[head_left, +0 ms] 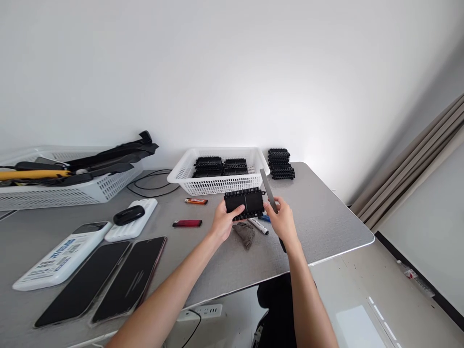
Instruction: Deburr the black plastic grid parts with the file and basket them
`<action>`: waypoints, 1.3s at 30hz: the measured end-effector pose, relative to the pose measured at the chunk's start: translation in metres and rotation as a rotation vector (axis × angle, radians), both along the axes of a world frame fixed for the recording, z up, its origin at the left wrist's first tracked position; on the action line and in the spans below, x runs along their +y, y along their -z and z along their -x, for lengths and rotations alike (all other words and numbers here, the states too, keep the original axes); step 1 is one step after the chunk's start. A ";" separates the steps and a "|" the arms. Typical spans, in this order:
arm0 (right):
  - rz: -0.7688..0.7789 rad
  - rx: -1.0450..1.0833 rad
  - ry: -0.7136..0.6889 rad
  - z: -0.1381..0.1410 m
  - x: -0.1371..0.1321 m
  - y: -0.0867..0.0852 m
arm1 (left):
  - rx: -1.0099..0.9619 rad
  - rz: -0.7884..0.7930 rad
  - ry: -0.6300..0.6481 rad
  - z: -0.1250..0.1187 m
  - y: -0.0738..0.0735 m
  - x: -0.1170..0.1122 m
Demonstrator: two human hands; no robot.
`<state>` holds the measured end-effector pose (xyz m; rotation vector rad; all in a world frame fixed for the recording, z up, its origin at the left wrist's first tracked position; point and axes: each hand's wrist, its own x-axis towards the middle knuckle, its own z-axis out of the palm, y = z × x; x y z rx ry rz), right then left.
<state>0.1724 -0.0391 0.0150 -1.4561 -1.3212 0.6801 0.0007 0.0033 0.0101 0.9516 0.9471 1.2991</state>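
Above the front part of the table, my left hand [224, 220] is closed on a black plastic part [243, 203] with toothed long edges, its thumb on the flat face. A thin pale line crosses that face. My right hand [282, 217] grips a flat grey file [267, 186], its blade pointing up and away and its dark handle end showing below the hand. The right fingertips are close to the part's right end; whether they touch it I cannot tell. Under the hands lie a crumpled grey-brown cloth [245, 234], a white marker [258, 225] and a partly hidden blue object [265, 218].
A white basket [224, 186] holds several similar black parts; more are stacked [281, 164] beside it. Left are an orange lighter [196, 201], a red lighter [187, 223], two phones [128, 280], two white power banks [61, 261], a black mouse [129, 215] and a tool-filled basket [87, 193].
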 end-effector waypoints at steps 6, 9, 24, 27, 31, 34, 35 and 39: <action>-0.104 -0.149 0.058 0.001 -0.004 -0.010 | -0.009 -0.015 -0.029 0.002 0.005 0.003; -0.114 -0.250 0.080 -0.004 -0.006 -0.014 | 0.037 -0.109 -0.103 0.002 0.011 0.007; -0.022 -0.391 0.079 0.016 -0.006 -0.009 | 0.157 -0.214 -0.134 0.000 0.024 0.013; -0.013 -0.425 0.100 0.020 -0.005 -0.006 | 0.171 -0.221 -0.121 -0.001 0.027 0.014; -0.002 -0.439 0.122 0.022 -0.004 -0.005 | 0.177 -0.240 -0.115 -0.002 0.027 0.013; 0.006 -0.425 0.133 0.021 -0.005 -0.007 | 0.169 -0.246 -0.124 -0.002 0.024 0.011; 0.008 -0.416 0.137 0.020 -0.005 -0.007 | 0.161 -0.252 -0.127 -0.002 0.023 0.010; 0.021 -0.382 0.164 0.010 -0.003 -0.008 | 0.103 -0.255 -0.123 -0.002 0.017 0.008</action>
